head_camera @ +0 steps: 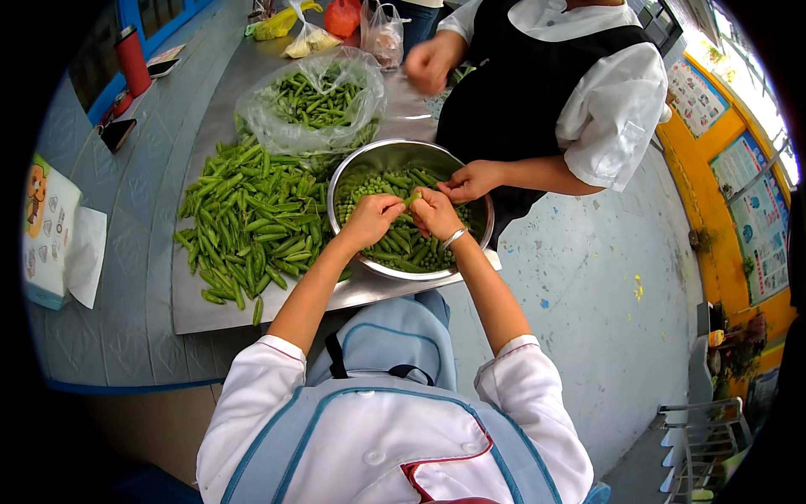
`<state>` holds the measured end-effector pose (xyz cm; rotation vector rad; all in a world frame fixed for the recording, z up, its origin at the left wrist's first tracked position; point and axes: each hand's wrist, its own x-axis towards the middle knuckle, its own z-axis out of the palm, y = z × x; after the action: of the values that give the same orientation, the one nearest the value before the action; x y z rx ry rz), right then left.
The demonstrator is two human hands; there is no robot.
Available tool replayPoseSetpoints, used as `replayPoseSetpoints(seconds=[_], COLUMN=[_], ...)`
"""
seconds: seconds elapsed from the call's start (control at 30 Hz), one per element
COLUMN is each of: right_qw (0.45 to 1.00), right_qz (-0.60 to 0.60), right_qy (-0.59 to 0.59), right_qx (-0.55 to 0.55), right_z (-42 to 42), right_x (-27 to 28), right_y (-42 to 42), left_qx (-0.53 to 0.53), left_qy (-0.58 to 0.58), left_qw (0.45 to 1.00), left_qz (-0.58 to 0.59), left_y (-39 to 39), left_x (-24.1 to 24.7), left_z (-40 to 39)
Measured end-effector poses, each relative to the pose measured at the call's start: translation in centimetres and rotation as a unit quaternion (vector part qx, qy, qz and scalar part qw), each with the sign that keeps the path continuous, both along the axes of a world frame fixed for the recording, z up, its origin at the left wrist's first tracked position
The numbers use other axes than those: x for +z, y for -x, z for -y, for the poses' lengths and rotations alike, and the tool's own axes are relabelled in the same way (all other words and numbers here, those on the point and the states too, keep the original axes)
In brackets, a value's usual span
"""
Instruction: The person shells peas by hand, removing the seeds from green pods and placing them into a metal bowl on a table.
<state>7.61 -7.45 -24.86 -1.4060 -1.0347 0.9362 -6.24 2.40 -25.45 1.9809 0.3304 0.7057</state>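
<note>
Both my hands are over a round stainless steel bowl (340, 189) that holds shelled peas (373, 186) and green pea pods (403, 242). A single pea pod (412, 199) is pinched between the fingers of my right hand (436, 213), which has a silver bracelet at the wrist. My left hand (373, 217) has its thumb and fingertips at the near end of that pod. Left of the bowl a large heap of pea pods (252, 214) lies on the steel tabletop (195, 309). Behind the heap, a clear plastic bag (258, 120) contains more pods.
A co-worker in a black apron (504, 82) stands across the bowl, one hand (472, 181) at its rim, the other (434, 66) raised. Tied bags (312, 43) are at the back. On the left ledge are a red bottle (132, 63), phones (118, 134) and a tissue pack (53, 227).
</note>
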Motion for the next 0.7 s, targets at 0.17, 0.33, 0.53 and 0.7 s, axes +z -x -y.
replayPoseSetpoints(seconds=[0.17,0.33,0.53,0.7], right_qw=[1.000,0.996,0.991,0.994], right_qz=[0.003,-0.048,0.037,0.054], right_qy=[0.017,0.034,0.090,0.041], right_qx=[-0.001,0.074,0.093,0.085], right_z=[-0.1,-0.2,-0.6,-0.7], right_x=[0.4,1.0,1.7,0.5], right_y=[0.0,-0.7,-0.6,-0.5], left_qx=[-0.057,-0.082,-0.109,-0.068], left_qy=[0.211,0.341,0.286,0.342], left_qw=[0.974,0.935,0.946,0.933], left_qz=[-0.061,-0.049,-0.108,-0.089], left_y=[-0.3,-0.1,0.0,0.1], left_x=[-1.1,-0.6,-0.8,-0.4], left_z=[-1.1,-1.2,-1.5,-1.3])
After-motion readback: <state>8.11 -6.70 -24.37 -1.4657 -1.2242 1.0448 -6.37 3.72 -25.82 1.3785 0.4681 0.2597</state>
